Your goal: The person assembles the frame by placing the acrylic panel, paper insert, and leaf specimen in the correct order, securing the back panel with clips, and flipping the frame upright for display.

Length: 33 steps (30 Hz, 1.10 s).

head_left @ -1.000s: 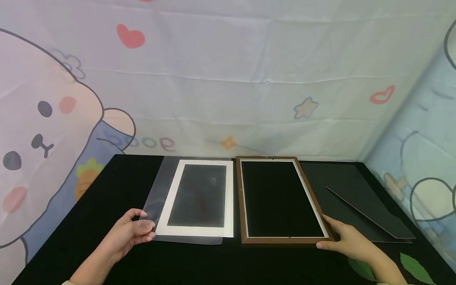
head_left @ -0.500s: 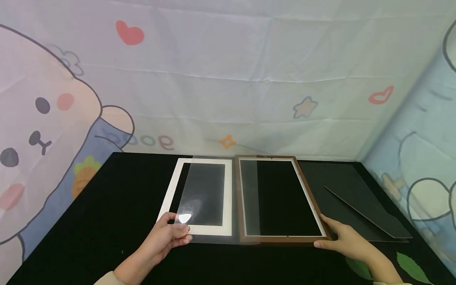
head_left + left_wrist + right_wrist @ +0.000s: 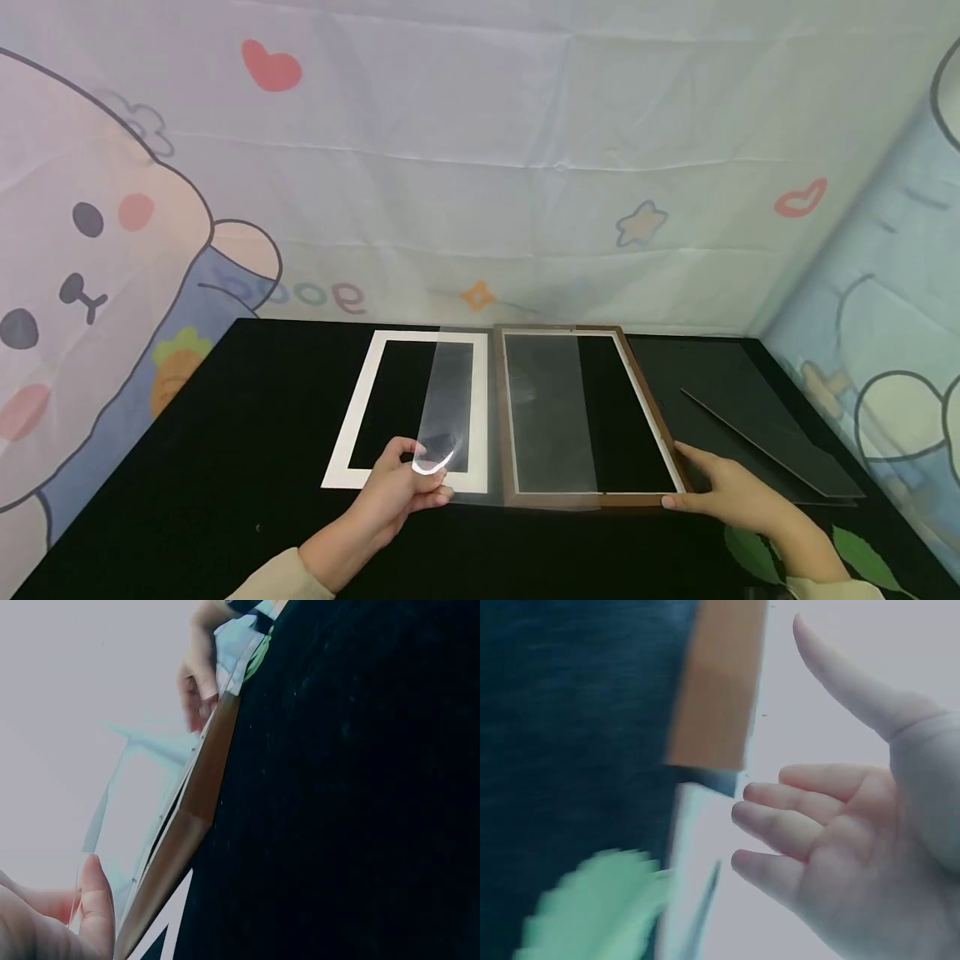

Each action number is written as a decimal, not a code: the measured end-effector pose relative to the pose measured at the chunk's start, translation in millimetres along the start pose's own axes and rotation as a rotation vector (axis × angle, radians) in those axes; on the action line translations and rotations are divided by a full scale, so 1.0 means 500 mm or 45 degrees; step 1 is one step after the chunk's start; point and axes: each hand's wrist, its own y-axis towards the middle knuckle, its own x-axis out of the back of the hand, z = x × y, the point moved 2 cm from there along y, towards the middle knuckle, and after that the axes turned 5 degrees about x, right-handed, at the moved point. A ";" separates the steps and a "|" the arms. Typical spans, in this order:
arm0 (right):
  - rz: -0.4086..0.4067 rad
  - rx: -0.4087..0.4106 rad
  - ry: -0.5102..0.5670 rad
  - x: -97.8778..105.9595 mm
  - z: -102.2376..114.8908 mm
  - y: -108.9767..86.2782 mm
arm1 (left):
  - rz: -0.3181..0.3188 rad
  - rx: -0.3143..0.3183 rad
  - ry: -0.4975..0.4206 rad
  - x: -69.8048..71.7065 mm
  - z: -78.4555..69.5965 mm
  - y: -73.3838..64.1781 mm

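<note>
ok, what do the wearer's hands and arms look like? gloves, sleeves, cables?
Human hands, ungloved: left hand, right hand. No rings or markings visible. Cream left sleeve and matching right sleeve, both plain where visible. No cables I can make out. Something dark shows by the right wrist in the left wrist view; too cut off to identify.

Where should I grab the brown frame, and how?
The brown frame is probably best held by its right side, thumb and fingers on the raised edge, coming from the right. It lies flat, and the clear sheet is over its left part. The right hand is at its near right corner.
</note>
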 end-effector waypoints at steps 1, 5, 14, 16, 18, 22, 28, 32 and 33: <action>-0.021 0.003 -0.008 0.006 0.006 0.002 | 0.005 -0.005 0.001 -0.007 -0.001 0.001; -0.125 0.060 0.085 0.022 0.039 0.016 | 0.026 -0.025 0.009 -0.032 -0.003 0.003; -0.113 0.074 0.753 0.006 0.086 0.056 | 0.067 -0.068 -0.002 -0.068 -0.003 0.015; -0.101 0.072 0.833 0.004 0.092 0.062 | 0.072 -0.082 -0.008 -0.072 -0.003 0.019; -0.095 0.085 0.875 0.003 0.097 0.067 | 0.075 -0.093 -0.016 -0.076 -0.003 0.022; -0.109 0.108 0.910 0.002 0.105 0.077 | 0.071 -0.102 -0.018 -0.085 -0.004 0.029; -0.187 0.067 0.960 -0.001 0.104 0.082 | 0.087 -0.116 -0.005 -0.096 -0.003 0.036; -0.225 0.050 1.028 -0.002 0.099 0.085 | 0.085 -0.109 0.016 -0.102 -0.003 0.039; -0.234 0.048 1.042 -0.002 0.098 0.086 | 0.080 -0.108 0.019 -0.104 -0.004 0.040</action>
